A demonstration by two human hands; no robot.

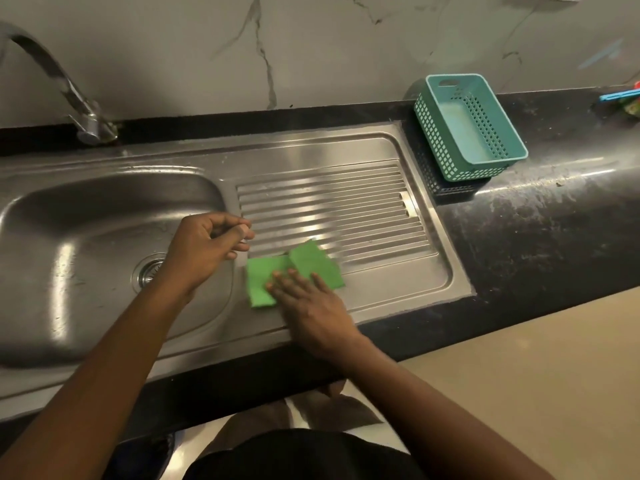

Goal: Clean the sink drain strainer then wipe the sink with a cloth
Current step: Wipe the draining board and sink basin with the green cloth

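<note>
A green cloth (pixel 301 268) lies crumpled on the steel drainboard (pixel 346 202), near its front left corner. My right hand (pixel 308 303) presses flat on the cloth's near edge, fingers stretched out over it. My left hand (pixel 207 244) hovers over the right rim of the sink bowl (pixel 69 258), its fingers loosely curled with nothing visible in them. The round metal drain strainer (pixel 147 271) sits in the bowl's floor, partly hidden behind my left wrist.
A curved tap (pixel 69 91) stands at the back left. A teal perforated basket (pixel 467 126), stacked on a dark one, sits on the black counter (pixel 536 237) right of the drainboard. Coloured items (pixel 623 98) lie at the far right edge.
</note>
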